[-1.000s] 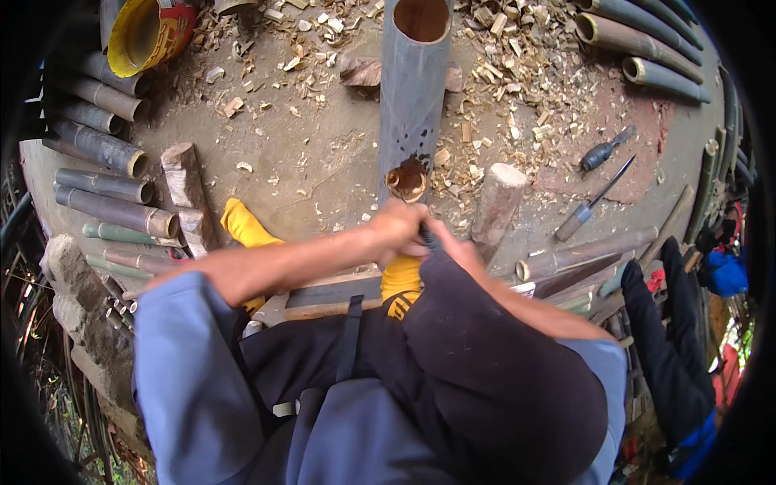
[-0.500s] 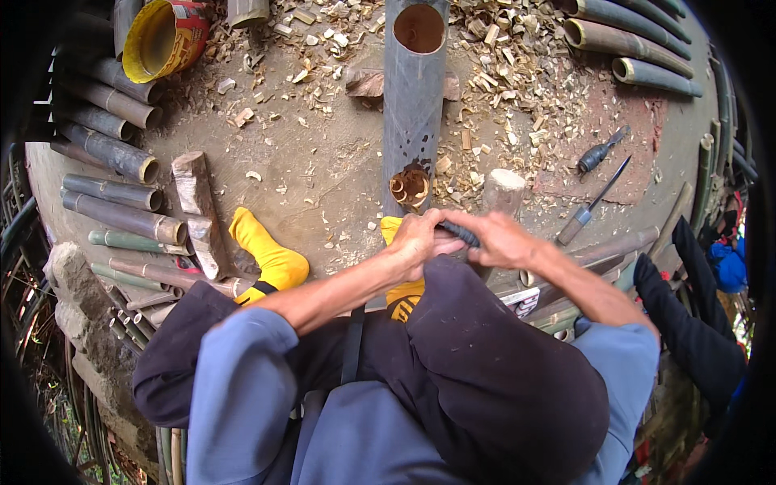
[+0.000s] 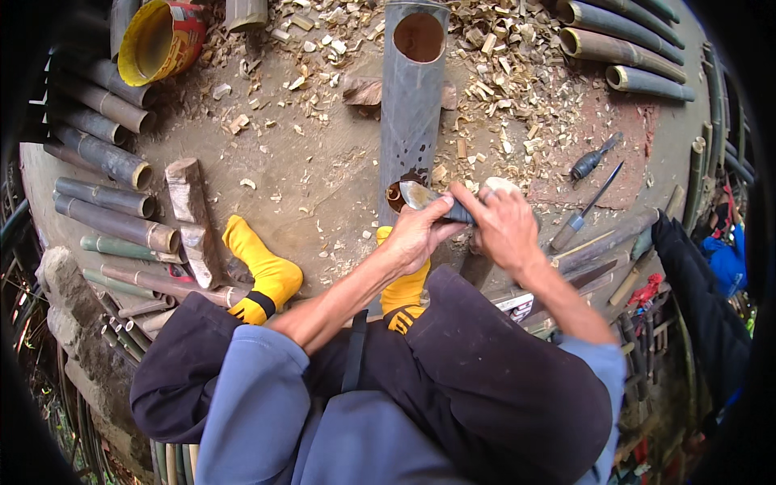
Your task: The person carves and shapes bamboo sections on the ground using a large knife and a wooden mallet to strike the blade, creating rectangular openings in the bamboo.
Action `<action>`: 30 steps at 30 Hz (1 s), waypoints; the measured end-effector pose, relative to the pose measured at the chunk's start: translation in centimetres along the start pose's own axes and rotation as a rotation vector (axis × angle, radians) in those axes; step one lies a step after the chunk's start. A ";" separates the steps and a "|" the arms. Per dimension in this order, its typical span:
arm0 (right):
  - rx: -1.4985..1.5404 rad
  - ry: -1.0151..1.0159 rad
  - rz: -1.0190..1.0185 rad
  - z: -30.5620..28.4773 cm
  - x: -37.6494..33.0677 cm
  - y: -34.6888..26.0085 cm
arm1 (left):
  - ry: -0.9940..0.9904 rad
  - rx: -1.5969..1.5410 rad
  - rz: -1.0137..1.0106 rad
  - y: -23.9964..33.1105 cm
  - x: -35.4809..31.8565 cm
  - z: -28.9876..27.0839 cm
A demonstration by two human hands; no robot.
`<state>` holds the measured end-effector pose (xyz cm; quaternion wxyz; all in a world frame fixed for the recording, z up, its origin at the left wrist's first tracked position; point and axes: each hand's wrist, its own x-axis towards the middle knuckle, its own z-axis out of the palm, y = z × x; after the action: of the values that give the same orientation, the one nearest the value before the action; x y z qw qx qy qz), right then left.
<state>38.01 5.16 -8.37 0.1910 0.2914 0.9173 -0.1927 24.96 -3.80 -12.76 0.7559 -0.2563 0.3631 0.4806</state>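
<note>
Wood chips (image 3: pixel 517 89) beside yellow bucket (image 3: pixel 158 40)

A blue-grey top with short sleeves (image 3: pixel 259 380) is worn over dark trousers (image 3: pixel 501 388). Yellow socks (image 3: pixel 263 271) with dark cuffs are worn.

Left hand (image 3: pixel 419 234) and right hand (image 3: pixel 503 228) close together, fingers curled, forearms extended forward.
</note>
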 end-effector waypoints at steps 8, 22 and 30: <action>-0.506 -0.339 -0.517 -6.3 11.7 -2.1 | -0.198 -0.650 0.204 0.1 0.2 -0.4; 0.239 0.521 0.030 -7.7 0.6 -5.2 | 0.191 1.574 0.560 6.0 -6.3 -0.6; 0.600 0.360 -0.223 3.5 4.9 -12.6 | -0.113 2.575 0.138 15.2 -11.4 0.6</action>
<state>27.43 -3.74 -10.59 -0.0896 0.2621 0.8651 -0.4182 8.12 -3.33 -3.93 0.4455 0.6927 0.5425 -0.1656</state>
